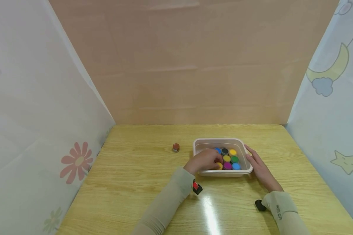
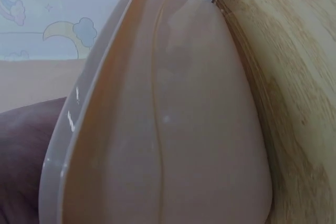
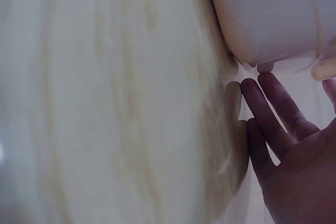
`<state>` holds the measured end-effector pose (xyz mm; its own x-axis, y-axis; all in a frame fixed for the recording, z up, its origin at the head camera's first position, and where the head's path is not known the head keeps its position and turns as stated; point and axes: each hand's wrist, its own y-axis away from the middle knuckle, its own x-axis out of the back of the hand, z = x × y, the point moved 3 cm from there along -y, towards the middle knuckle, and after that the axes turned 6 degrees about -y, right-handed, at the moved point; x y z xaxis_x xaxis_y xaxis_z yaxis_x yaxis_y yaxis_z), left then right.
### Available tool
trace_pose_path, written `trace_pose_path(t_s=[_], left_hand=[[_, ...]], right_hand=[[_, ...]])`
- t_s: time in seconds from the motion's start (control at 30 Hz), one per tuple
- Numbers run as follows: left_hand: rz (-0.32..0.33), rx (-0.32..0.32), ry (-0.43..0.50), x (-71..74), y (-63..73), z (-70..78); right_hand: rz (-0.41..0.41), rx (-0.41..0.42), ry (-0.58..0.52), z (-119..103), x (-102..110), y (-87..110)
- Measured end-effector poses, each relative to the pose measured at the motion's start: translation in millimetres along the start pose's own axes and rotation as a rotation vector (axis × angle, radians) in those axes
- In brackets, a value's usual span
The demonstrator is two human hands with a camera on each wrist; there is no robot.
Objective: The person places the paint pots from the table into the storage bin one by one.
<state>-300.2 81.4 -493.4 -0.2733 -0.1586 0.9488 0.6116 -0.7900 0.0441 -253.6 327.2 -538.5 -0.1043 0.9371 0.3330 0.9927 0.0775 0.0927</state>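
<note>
A pale pink plastic tub [image 1: 220, 174] stands on the wooden table, holding several small paint pots with coloured lids, among them a purple pot [image 1: 227, 166], a green pot [image 1: 234, 159] and a black pot [image 1: 225, 151]. My left hand [image 1: 206, 160] reaches over the tub's left side, its bent fingers down among the pots beside a yellow pot [image 1: 220, 165]. I cannot tell whether those fingers grip a pot. At the tub's right end, my right hand [image 1: 260, 168] rests with extended fingers against the wall. In the right wrist view its fingers [image 3: 283, 100] are spread beside the tub's corner.
One reddish-brown pot [image 1: 176, 147] stands by itself on the table [image 1: 141, 169], left of the tub. A brown backdrop [image 1: 194, 81] rises behind the table, with patterned walls at both sides. Black straps hang at both wrists.
</note>
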Motion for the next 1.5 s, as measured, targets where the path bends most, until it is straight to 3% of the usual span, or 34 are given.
trace_pose_path(t_s=[0.33, 0.7, 0.97, 1.13, 1.3, 1.4, 1.5], left_hand=[[0.068, 0.017, 0.054, 1.1, 2.1, -3.6], [0.053, 0.054, 0.1, 0.0, 2.4, -3.4], [0.081, 0.046, 0.112, -1.3, 2.7, -5.1], [0.141, 0.031, 0.133, 3.9, 6.6, -4.0], [0.246, 0.046, 0.08, 14.1, 15.6, -8.3], [0.333, 0.093, 0.02, 23.0, 24.9, -17.3], [0.428, 0.179, -0.021, 31.7, 36.4, -31.2]], right_hand=[[-0.002, 0.005, -0.001, 0, 0, 0.0], [0.0, -0.012, 0.004, 2, 0, 0.6], [0.003, -0.004, 0.011, -2, -1, 2.0], [0.003, 0.002, 0.007, -4, -1, 2.7], [-0.001, 0.003, 0.005, -5, -1, 3.1], [-0.001, 0.005, 0.005, -4, -1, 2.8], [-0.001, 0.003, 0.006, -3, -1, 2.1]])
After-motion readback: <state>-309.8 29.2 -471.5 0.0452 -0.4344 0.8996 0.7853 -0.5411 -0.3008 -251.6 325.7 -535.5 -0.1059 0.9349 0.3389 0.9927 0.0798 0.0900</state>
